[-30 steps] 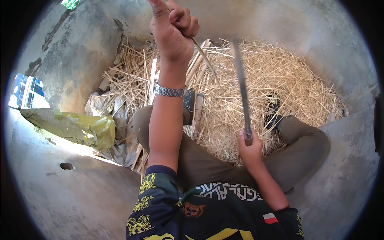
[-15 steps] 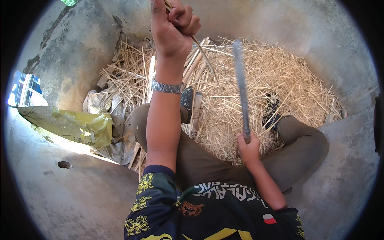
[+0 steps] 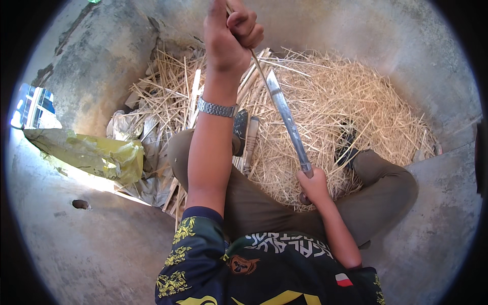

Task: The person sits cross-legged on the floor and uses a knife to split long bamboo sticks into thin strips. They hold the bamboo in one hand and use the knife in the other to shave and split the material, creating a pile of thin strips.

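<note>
High at the top of the view, my left hand (image 3: 231, 35) is closed around a thin, pale-brown strip (image 3: 258, 63), which looks like split bamboo. The strip's lower part hangs out below the fist; its upper end lies beyond the picture's edge. My right hand (image 3: 313, 186) grips the short handle of a machete (image 3: 291, 126) over my lap. Its long grey blade slants up and to the left, and its tip end meets or overlaps the strip just below my left fist. Whether they touch, I cannot tell.
A heap of straw-like shavings (image 3: 335, 96) spreads beyond my crossed legs (image 3: 376, 198). Longer strips (image 3: 175, 76) lie at its left. Between my feet stands a wooden tool handle (image 3: 251, 140). Yellow plastic sheeting (image 3: 117, 157) hangs at the left, and a curved concrete wall (image 3: 406, 40) surrounds the heap.
The machete has swung left, its blade now tilted toward the strip. My left hand has shifted slightly right and down, still holding the strip.
</note>
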Demonstrator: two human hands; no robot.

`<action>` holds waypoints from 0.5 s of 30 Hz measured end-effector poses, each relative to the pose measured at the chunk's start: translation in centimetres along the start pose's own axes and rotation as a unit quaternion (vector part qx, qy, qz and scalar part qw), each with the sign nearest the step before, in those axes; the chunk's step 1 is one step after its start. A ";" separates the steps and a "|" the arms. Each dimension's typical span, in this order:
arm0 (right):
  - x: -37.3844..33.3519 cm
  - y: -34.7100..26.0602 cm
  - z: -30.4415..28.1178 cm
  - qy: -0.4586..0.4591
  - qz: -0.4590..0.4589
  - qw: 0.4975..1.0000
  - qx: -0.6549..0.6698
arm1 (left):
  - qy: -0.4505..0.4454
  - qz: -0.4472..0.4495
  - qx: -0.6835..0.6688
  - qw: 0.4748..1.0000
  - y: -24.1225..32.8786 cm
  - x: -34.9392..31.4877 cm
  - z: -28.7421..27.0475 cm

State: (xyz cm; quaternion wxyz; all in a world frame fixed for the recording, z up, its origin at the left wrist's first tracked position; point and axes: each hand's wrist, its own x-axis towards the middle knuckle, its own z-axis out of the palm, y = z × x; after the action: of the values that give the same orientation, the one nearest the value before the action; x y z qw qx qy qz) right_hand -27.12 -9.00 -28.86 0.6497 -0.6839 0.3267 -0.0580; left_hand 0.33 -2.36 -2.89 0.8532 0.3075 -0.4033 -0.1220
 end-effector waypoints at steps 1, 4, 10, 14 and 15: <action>0.1 -0.3 -0.3 0.028 -0.012 0.999 -0.021 | 0.000 -0.012 0.019 1.000 0.5 -0.1 -0.4; -0.6 -2.0 -0.7 0.109 -0.049 0.992 -0.035 | -0.001 -0.018 0.049 0.999 1.1 -0.4 -1.2; -1.0 0.4 0.2 0.111 -0.075 0.988 0.072 | 0.014 -0.003 0.062 0.998 0.7 -0.2 -0.4; -1.1 -0.1 0.5 0.055 -0.047 0.995 -0.073 | 0.002 -0.020 0.018 1.000 1.0 0.0 -1.4; -1.3 -0.8 0.8 0.079 -0.063 0.990 -0.102 | -0.001 -0.015 0.027 1.000 1.0 0.1 -1.6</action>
State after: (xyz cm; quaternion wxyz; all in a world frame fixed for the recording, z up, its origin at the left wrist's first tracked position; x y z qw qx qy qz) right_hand -27.46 -7.71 -27.80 0.5437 -0.7594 0.3371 -0.1187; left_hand 1.61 -0.98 -2.99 0.8425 0.3361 -0.4023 -0.1239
